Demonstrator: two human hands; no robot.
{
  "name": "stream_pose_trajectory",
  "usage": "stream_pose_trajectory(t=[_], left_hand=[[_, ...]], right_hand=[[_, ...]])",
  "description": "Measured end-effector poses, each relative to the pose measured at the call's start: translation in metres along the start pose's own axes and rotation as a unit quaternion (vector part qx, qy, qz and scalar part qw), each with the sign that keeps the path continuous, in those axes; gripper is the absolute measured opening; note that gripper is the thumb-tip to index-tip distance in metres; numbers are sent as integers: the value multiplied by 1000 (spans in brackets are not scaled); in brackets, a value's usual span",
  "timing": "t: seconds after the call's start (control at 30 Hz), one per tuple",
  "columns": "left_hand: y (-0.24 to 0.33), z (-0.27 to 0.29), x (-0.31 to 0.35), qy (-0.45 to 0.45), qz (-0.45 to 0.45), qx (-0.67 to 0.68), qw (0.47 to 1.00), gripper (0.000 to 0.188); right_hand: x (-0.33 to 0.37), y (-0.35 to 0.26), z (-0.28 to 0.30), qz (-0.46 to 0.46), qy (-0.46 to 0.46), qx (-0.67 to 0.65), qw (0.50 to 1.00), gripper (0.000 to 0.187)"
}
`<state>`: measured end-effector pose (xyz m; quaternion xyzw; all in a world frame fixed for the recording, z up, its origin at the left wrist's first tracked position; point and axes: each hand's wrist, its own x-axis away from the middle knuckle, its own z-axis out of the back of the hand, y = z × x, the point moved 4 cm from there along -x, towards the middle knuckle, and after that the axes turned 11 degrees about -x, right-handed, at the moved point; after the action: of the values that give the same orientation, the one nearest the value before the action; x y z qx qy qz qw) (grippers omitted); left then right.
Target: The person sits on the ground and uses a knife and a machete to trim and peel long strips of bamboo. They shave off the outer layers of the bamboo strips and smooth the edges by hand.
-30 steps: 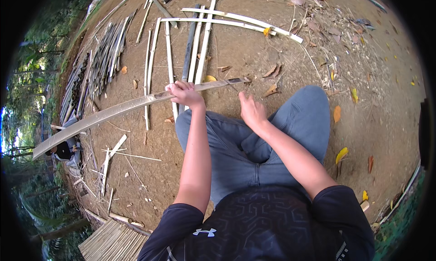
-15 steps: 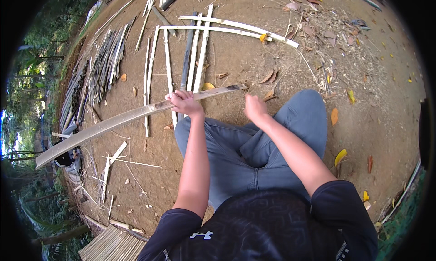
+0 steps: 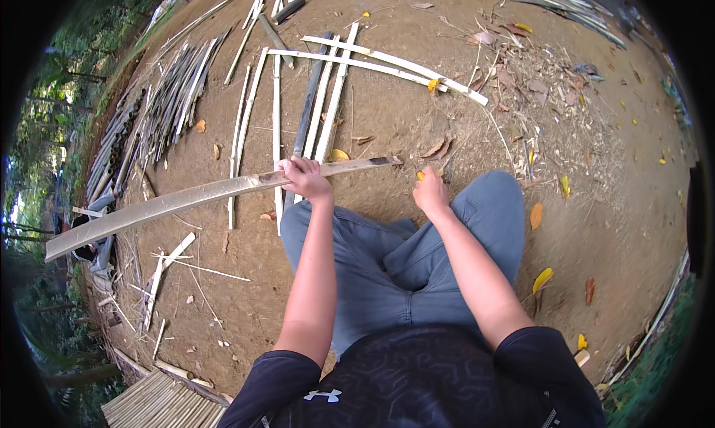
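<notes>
My left hand is wrapped round a long split bamboo strip, toward its right part. The strip reaches from the far left across to just past my knees, its hollow inner face showing. Beyond my left hand, its narrower right end is dark-stained and stops short of my right hand. That hand is closed above my right knee, apart from the strip. A small orange-yellow bit shows at its fingers; what it holds, if anything, I cannot make out.
Pale split strips lie crossed on the dirt ahead, beside a dark pole. A pile of thin grey bamboo lies at the left. Wood shavings and dry leaves are scattered at the right. A slatted bamboo mat sits at the lower left.
The view has tilted slightly, so the ground appears lower. My right hand has turned a little, and an orange-yellow bit now shows at its fingers. My left hand keeps its hold on the strip.
</notes>
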<state>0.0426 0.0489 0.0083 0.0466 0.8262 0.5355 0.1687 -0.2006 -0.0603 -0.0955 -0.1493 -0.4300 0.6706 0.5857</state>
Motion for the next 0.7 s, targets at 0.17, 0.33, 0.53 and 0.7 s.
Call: stream_pose_trajectory(t=[0.17, 0.33, 0.53, 0.7], left_hand=[[4, -9, 7, -24, -22, 5, 999, 21], [14, -21, 16, -43, -45, 7, 998, 20], [9, -21, 14, -39, -22, 31, 999, 19], [9, -15, 9, -37, -16, 25, 999, 18]], right_hand=[[-17, 17, -18, -103, -44, 16, 994, 42], [-34, 35, -48, -100, -68, 0, 993, 49], [-34, 42, -66, -71, -117, -12, 991, 49], [-13, 16, -41, -111, -135, 22, 984, 48]])
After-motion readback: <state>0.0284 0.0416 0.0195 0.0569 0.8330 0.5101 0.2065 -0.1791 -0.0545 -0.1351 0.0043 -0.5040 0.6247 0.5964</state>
